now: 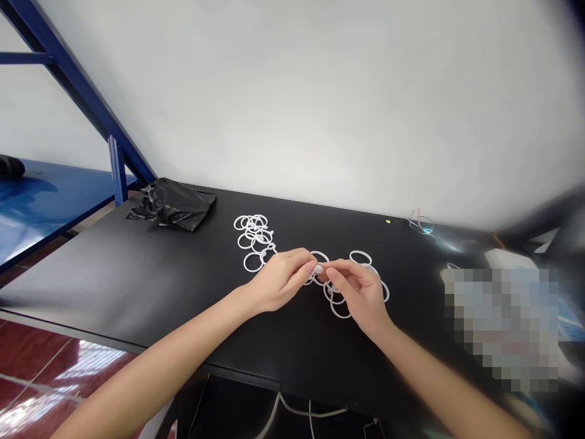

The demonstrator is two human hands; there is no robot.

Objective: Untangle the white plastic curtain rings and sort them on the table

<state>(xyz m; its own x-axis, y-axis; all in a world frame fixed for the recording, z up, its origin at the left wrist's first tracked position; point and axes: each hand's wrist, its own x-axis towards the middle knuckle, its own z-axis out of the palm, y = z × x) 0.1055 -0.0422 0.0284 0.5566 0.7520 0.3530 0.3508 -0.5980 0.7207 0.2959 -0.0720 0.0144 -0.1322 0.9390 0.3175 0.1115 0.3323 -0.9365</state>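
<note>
My left hand (286,275) and my right hand (361,291) meet above the black table, thumbs and fingertips pinched together. Between them is the small white end piece of a white ring (319,268); the fingers partly cover it. More thin white rings (340,310) lie beneath and around my right hand, some hidden by it. To the left of my left hand, a pile of white rings (256,235) overlaps on the tabletop, several with small knobs on them.
A crumpled black plastic bag (176,204) lies at the back left of the black table (150,274). Thin loops of clear material (421,225) sit by the wall. A blurred-out package (503,329) is at the right. Cables (292,411) run below the front edge.
</note>
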